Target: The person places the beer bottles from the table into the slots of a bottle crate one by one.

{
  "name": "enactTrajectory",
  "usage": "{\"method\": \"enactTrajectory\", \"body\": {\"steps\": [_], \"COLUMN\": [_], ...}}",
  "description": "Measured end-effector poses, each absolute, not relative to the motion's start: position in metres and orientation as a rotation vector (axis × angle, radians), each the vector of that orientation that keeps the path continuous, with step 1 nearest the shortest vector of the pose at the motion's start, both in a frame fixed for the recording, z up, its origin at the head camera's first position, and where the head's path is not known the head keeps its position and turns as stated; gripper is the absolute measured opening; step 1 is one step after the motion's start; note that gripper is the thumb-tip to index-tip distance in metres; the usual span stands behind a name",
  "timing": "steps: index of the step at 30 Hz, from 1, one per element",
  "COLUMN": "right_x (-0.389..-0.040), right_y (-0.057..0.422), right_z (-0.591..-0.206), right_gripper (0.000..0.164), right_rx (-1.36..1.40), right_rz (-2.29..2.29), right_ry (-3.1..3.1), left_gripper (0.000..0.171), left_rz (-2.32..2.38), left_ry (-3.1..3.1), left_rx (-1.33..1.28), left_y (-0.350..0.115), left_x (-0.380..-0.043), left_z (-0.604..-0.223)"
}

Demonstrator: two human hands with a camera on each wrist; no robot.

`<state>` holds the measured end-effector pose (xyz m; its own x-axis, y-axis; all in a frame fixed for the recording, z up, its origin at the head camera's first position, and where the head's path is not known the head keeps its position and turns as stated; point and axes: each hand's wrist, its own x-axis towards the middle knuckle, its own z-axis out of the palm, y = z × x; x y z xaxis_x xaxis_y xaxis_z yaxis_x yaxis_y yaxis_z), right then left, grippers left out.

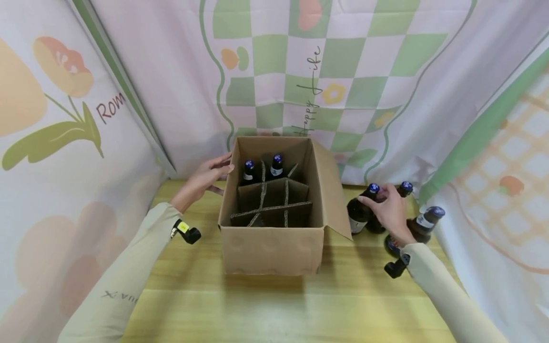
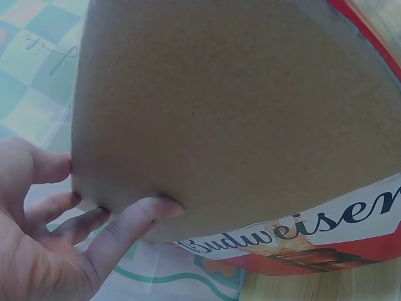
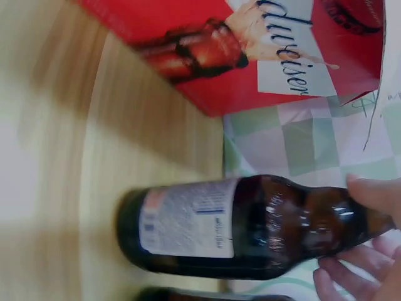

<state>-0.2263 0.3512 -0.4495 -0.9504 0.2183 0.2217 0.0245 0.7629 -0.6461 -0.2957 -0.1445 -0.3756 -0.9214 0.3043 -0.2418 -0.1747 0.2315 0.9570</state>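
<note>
Slip risk: the right hand (image 1: 389,209) has the bottle (image 1: 358,213) only by its slim neck, so a loose grip on smooth glass could let the body swing or drop.
Knock risk: another bottle (image 1: 404,189) stands just beside it, and a sideways swing could clink or topple it on the tabletop (image 1: 274,309).
Flap risk: the right flap (image 1: 331,188) of the carton (image 1: 272,250) juts toward the bottles and could snag a low-hanging base.
Divider risk: the cardboard dividers (image 1: 297,189) look thin and slightly skewed; glass bumping an edge could bend them.
Right fingers: curled round the neck, thumb opposite.
Left fingers: on the left hand (image 1: 206,178) they spread, tips and thumb touching a brown flap (image 2: 219,125) at the carton's left.
Bottle's place: right of the carton, apart from it; whether its base touches the tabletop is hard to tell.
Bottle's look: glossy dark brown glass, blue cap, raised lettering at the shoulder, pale label with blurred print.
Carton's contents: two blue-capped bottles (image 1: 276,166) in far compartments.
</note>
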Motion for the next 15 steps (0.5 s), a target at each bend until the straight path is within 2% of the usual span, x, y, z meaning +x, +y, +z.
{"method": "enactTrajectory", "body": {"steps": [7, 12, 15], "right_x": [-0.234, -0.241, -0.237], "right_y": [0.346, 0.343, 0.337], "right_z": [-0.47, -0.485, -0.481], "right_gripper": [0.056, 0.05, 0.046], "right_rx": [-0.279, -0.269, -0.239], "right_rz": [1.259, 1.389, 1.429], "right_ry": [-2.455, -2.307, -2.267], "left_gripper": [0.066, 0.067, 0.066], "left_rz": [1.74, 1.732, 1.733], "left_ry": [2.134, 2.137, 2.136], "left_rx": [0.12, 0.114, 0.116], "left_y": [-0.145, -0.145, -0.144], "left_x": [-0.296, -0.296, -0.295], "left_z": [-0.375, -0.376, -0.376]}}
